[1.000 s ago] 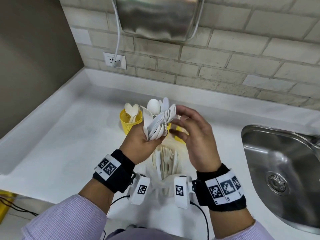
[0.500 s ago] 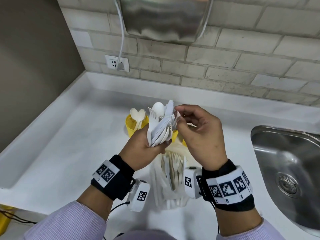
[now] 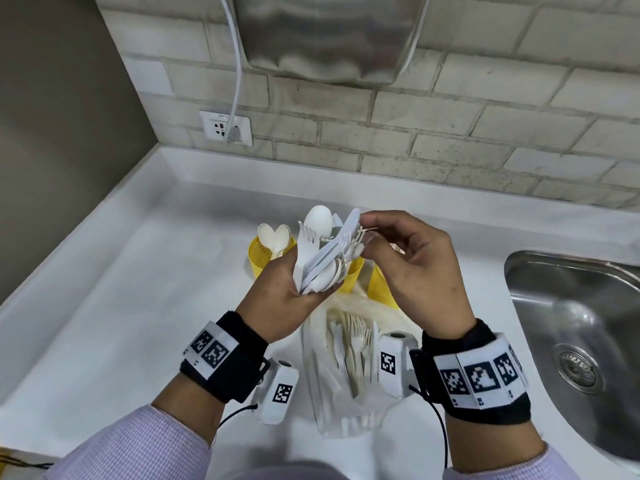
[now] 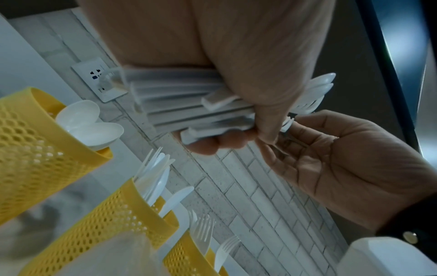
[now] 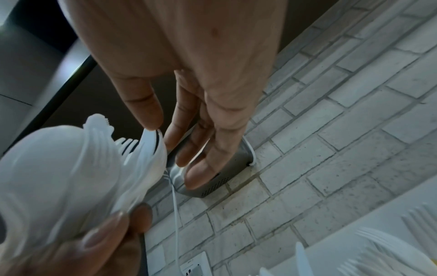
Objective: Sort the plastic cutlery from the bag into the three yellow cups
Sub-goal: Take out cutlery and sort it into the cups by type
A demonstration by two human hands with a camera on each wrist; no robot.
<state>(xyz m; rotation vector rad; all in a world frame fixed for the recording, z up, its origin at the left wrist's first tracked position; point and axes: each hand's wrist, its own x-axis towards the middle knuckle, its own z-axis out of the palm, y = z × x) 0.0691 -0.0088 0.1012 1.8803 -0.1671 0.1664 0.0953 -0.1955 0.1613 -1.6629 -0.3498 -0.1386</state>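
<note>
My left hand grips a fanned bundle of white plastic cutlery by the handles, above the cups. My right hand pinches the tip of a serrated knife at the top of that bundle; the right wrist view shows my thumb on the knife tip. Three yellow mesh cups stand behind: the left cup holds spoons, the middle cup and the right cup hold white pieces, mostly hidden in the head view. The clear bag with more cutlery lies on the counter between my wrists.
A steel sink is sunk into the white counter at the right. The brick wall behind carries a socket with a plugged cable and a steel box. A dark wall bounds the counter's left side.
My right hand moved in from beside the bundle and its thumb and finger closed on a tip at the top. My left hand kept holding the bundle in place.
</note>
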